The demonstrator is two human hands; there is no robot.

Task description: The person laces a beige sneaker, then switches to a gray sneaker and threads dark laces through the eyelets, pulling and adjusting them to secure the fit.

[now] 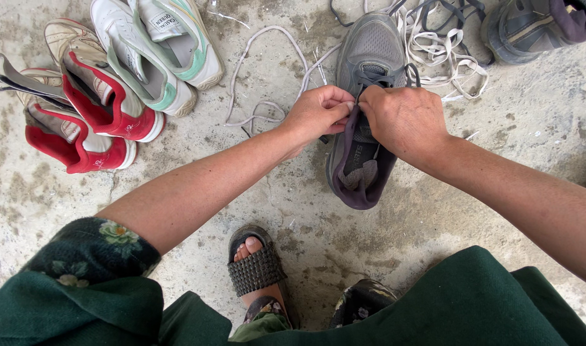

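1. green fabric [472, 301] drapes over the knees at the bottom edge, with a sandalled foot [258, 266] planted on the concrete floor [178, 134] between them.
2. grey shoe [365, 109] lies just ahead, heel toward the person, so its laces face the fingers.
3. left hand [318, 114] and right hand [405, 122] meet over the tongue, each pinching the dark lace [377, 78] at the eyelets.
4. loose white laces [261, 77] trail beside it; red shoes [88, 122] and green-trimmed shoes [158, 48] sit well apart to the left.
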